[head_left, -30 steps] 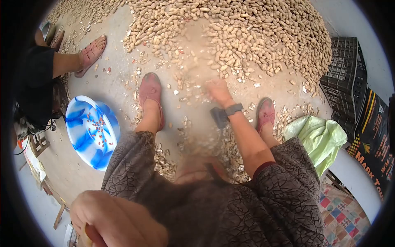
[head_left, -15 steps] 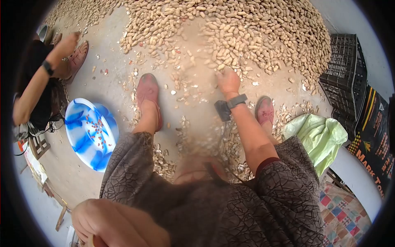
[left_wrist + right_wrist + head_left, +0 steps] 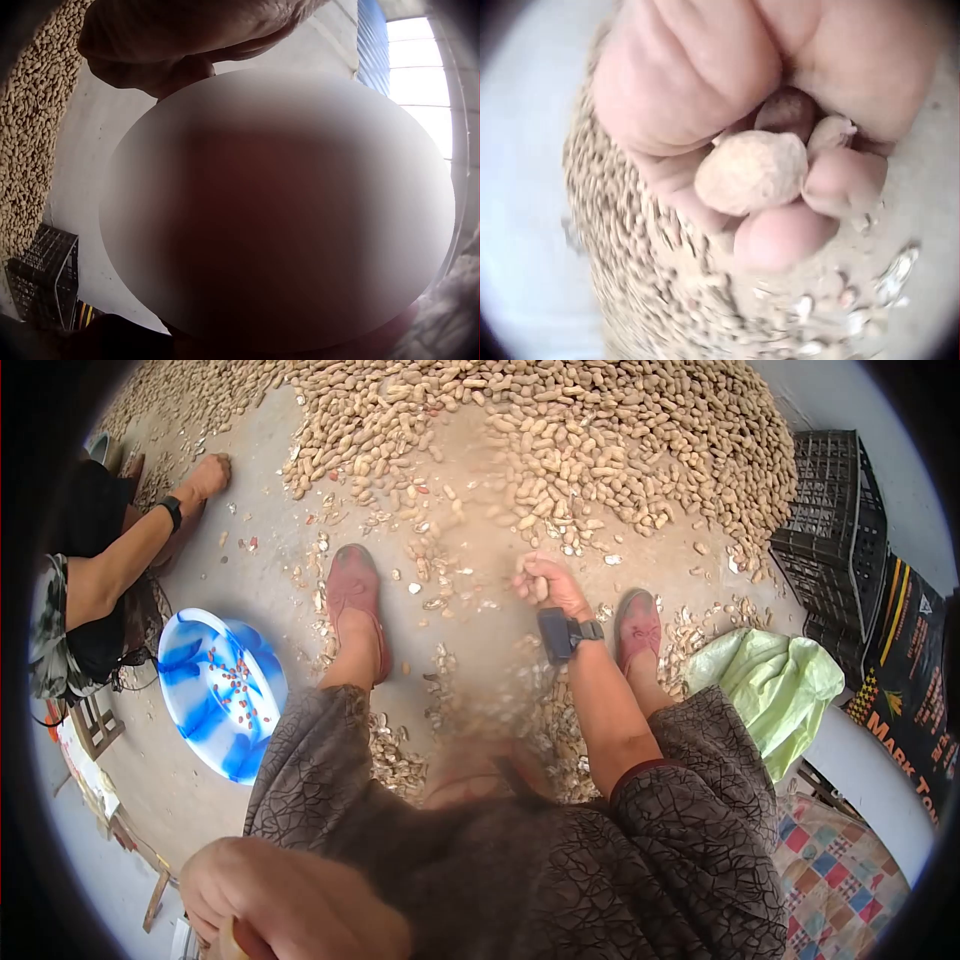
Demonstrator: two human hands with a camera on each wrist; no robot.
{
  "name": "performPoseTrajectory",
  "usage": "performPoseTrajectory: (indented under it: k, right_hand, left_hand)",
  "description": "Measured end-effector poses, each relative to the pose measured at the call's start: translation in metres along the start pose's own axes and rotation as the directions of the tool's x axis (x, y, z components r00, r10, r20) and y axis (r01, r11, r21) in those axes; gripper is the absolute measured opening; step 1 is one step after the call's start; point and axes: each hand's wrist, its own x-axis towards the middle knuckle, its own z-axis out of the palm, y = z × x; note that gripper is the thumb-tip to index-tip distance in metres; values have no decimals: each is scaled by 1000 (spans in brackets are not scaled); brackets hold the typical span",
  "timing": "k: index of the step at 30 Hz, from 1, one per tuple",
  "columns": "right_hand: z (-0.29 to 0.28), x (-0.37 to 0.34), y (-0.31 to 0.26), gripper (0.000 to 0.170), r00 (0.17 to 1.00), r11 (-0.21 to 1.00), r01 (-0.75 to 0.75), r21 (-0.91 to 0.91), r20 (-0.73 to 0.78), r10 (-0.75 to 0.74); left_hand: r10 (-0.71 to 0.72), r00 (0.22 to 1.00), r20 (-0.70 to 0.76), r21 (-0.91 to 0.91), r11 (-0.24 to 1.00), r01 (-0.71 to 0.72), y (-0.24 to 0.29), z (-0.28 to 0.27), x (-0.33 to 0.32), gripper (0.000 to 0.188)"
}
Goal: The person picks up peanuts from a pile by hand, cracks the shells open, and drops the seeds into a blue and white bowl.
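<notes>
My right hand [image 3: 553, 585] is turned palm up over the floor, just short of the peanut pile [image 3: 620, 450]. Its fingers curl round several peanuts; in the right wrist view a pale unshelled peanut [image 3: 751, 172] lies in front, beside a darker brown one [image 3: 786, 112]. Close to the camera, at the lower left of the head view, is my left hand [image 3: 290, 900] with bent fingers. I cannot tell whether it holds anything. A large blurred oval fills most of the left wrist view, below that hand.
A blue and white basin [image 3: 185, 705] with some reddish kernels stands left of my legs. Broken shells [image 3: 395, 755] lie round my feet. On the right are a green sack [image 3: 765, 680], black crates [image 3: 825, 530] and a printed black bag [image 3: 905, 690]. Another person's hand [image 3: 208, 475] reaches in at left.
My right hand has drawn back from the pile's edge and turned palm up, showing peanuts. The other person's arm has come into view and moved right. My left hand stays nearly in place.
</notes>
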Motion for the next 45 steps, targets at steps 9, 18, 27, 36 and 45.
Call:
performPoseTrajectory:
  k: [9,18,27,36,45]
  right_hand:
    - [17,40,-40,21,985,843,54,-535,-112,-134]
    - [46,80,-15,20,810,-88,52,-995,94,-579]
    - [42,10,-81,16,998,983,48,-180,-25,-53]
    - [127,-98,-200,22,896,940,-98,327,440,-60]
    - [195,-208,-260,13,795,963,-14,271,587,-153]
  left_hand:
    - [-62,977,206,-198,975,103,-5,-10,7,37]
    - [-25,960,278,-338,933,122,-14,-26,4,36]
    - [29,996,84,-138,990,-18,2,-6,-1,24]
    - [56,998,-33,-175,983,-61,0,14,-4,22]
    - [349,930,116,-36,937,-347,-7,24,11,31]
